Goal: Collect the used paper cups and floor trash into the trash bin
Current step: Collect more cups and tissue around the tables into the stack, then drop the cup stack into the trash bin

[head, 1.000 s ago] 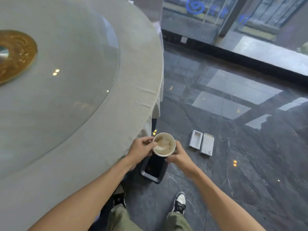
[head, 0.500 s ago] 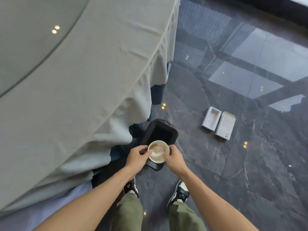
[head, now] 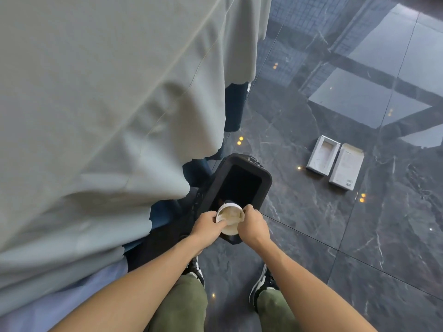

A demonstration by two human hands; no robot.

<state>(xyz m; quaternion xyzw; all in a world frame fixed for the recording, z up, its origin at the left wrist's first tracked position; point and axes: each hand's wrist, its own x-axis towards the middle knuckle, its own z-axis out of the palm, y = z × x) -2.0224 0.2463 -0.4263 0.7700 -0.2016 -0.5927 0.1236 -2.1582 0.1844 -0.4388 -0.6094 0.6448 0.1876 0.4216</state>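
From the head camera we look down at our two bare arms. Our left hand (head: 207,225) and our right hand (head: 251,224) both grasp a small white paper cup (head: 229,218) with a stained, brownish inside. The left hand's fingers curl round the cup's left side, and its thumb lies on the rim. The right hand's fingers curl round the cup's right side. The cup is tipped, with its mouth turned up toward us and a bit away. We hold it right over the near end of a black box-shaped trash bin (head: 239,185) with rounded corners and a dark open top. The bin stands on the shiny dark grey stone floor (head: 311,224), just beside the hanging edge of a pale green tablecloth (head: 107,104) that fills the left side of the view.

Off to the right, well apart from the bin, two flat white cardboard box halves (head: 335,162) lie side by side on the floor. The left one is open like a tray.

Below our hands we see our olive green trousers (head: 182,307) and our black and white shoes (head: 263,283) on the floor.
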